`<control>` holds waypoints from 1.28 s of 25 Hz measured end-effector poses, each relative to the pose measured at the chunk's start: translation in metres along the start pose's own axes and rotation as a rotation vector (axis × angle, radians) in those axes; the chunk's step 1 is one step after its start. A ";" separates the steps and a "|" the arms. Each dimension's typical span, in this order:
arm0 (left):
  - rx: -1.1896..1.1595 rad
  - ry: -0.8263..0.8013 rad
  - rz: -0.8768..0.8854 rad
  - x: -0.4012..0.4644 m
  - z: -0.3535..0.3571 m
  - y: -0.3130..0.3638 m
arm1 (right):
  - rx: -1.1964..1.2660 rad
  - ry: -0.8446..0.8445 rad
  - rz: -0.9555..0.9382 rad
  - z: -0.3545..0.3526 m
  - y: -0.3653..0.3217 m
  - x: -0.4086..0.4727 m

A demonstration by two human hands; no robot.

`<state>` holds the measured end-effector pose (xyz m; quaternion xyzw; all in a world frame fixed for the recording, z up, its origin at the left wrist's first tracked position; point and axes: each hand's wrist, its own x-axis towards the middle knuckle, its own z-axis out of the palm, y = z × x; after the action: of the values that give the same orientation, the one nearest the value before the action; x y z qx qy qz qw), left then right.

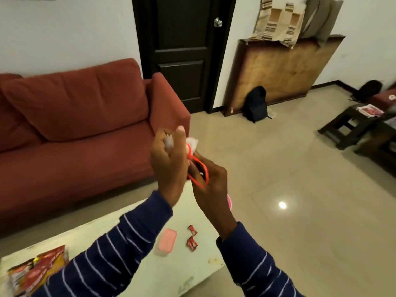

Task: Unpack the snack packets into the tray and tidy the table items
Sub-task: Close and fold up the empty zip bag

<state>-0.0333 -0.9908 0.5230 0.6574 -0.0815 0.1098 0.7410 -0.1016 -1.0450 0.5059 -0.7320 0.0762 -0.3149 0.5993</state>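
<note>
Both hands are raised above the pale table (188,273). My left hand (169,166) grips a crumpled clear plastic bag (192,144). My right hand (211,183) holds a red rubber band (200,174) that loops around the bag's neck. On the table below lie two small red snack packets (192,237) beside a pink-lidded plastic box (167,242). A pile of red and yellow snack packets (36,273) sits at the table's near left corner, partly behind my left sleeve. A pink object (229,201) peeks out behind my right wrist.
A red sofa (75,125) stands close behind the table on the left. A dark door (182,50), a leaning wooden board (282,69) and a black backpack (256,105) are at the far wall. Dark wooden stools (347,127) stand at right on the tiled floor.
</note>
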 end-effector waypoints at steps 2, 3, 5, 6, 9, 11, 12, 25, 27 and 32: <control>-0.022 -0.107 -0.073 -0.014 0.013 -0.027 | 0.000 0.026 0.065 -0.020 0.021 0.004; 0.016 -0.166 -0.098 -0.017 0.024 -0.042 | 0.037 0.040 0.154 -0.033 0.035 0.012; 0.135 -0.314 -0.156 -0.025 0.050 -0.074 | 0.133 0.075 0.367 -0.066 0.073 0.029; 0.181 -0.382 -0.197 -0.030 0.063 -0.091 | 0.153 0.106 0.458 -0.087 0.098 0.037; 0.271 -0.399 -0.365 -0.046 0.089 -0.155 | 0.154 0.194 0.673 -0.158 0.182 0.063; 0.407 -0.291 -0.500 -0.062 0.087 -0.203 | 0.102 0.208 0.785 -0.200 0.245 0.084; 0.477 -0.229 -0.575 -0.072 0.086 -0.225 | 0.074 0.199 0.834 -0.219 0.281 0.096; 0.817 -0.179 -0.837 -0.161 0.130 -0.357 | -0.448 -0.164 1.080 -0.253 0.590 0.126; 0.812 -0.199 -0.855 -0.171 0.129 -0.363 | -0.508 -0.209 1.086 -0.248 0.617 0.127; 0.859 -0.282 -0.898 -0.201 0.108 -0.370 | -0.651 -0.526 1.174 -0.236 0.660 0.123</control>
<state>-0.1242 -1.1504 0.1291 0.8743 0.1566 -0.2760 0.3673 0.0407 -1.4792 -0.0393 -0.7634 0.4003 0.2843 0.4197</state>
